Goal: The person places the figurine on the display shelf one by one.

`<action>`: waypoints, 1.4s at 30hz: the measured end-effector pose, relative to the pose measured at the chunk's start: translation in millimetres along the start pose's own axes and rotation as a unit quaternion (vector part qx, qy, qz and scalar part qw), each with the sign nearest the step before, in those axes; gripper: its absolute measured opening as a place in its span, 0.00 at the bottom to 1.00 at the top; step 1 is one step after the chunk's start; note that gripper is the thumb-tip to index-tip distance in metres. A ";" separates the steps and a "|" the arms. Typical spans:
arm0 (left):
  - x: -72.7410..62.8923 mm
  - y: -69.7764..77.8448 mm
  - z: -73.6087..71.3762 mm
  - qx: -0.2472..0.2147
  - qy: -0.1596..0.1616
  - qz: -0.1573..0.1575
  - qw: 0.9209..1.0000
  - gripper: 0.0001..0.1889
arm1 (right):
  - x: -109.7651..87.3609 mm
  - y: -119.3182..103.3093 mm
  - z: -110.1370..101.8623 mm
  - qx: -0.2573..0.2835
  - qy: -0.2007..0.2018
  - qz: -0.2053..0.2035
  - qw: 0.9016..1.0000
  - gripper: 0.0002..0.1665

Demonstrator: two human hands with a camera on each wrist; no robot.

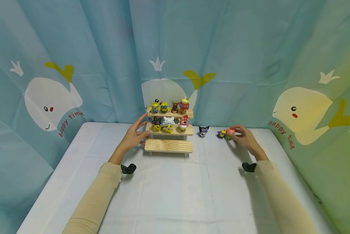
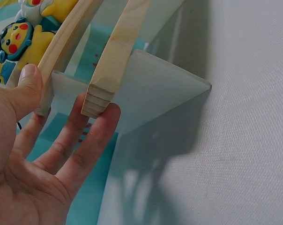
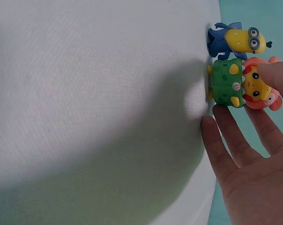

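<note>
A three-tier wooden display stand (image 1: 168,146) with pale supports stands at the back of the table. My left hand (image 1: 133,136) is at its left end. In the left wrist view its thumb and a finger grip the end of the middle board (image 2: 64,40), while two fingertips touch the lower board (image 2: 115,56). At the right, my right hand (image 1: 246,139) pinches a toy figure (image 3: 229,82) with a green body, yellow face and pink hood. A minion figure (image 3: 237,40) in blue stands right beside it. The held figure's base appears at table level.
Several small figures, including a three-eyed green one (image 1: 184,104), line the top tier. Three more, one with a white hood (image 1: 168,124), are on the middle tier. A black-and-white figure (image 1: 203,131) stands right of the stand. A blue whale-print curtain (image 1: 236,65) hangs behind the table.
</note>
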State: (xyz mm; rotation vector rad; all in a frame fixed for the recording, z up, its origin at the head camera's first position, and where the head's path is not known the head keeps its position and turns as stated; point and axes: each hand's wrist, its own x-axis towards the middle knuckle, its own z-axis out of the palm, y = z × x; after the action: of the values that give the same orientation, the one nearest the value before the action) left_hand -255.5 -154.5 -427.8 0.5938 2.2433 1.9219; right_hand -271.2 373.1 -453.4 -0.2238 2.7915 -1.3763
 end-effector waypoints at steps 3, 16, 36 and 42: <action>0.4 -0.4 -0.4 0.002 -0.003 0.005 1.000 0.41 | 0.6 0.3 0.5 -0.004 0.010 0.006 1.000 0.25; 6.1 -14.5 -2.6 0.001 0.003 -0.003 1.000 0.42 | 1.6 -1.0 -0.8 -0.003 0.000 0.005 1.000 0.28; 8.3 -26.8 -2.6 0.023 0.013 0.002 1.000 0.41 | -6.0 -4.2 -9.4 -0.078 0.018 0.010 0.997 0.26; 10.0 -26.9 -3.1 0.017 0.008 0.005 1.000 0.41 | -13.7 -7.7 -18.5 -0.094 0.022 0.000 0.995 0.27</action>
State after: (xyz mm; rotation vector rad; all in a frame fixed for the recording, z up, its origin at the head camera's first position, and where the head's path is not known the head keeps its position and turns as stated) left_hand -271.4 -156.7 -451.9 0.5973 2.2917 1.9035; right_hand -258.2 384.9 -436.6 -0.1993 2.9579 -1.1324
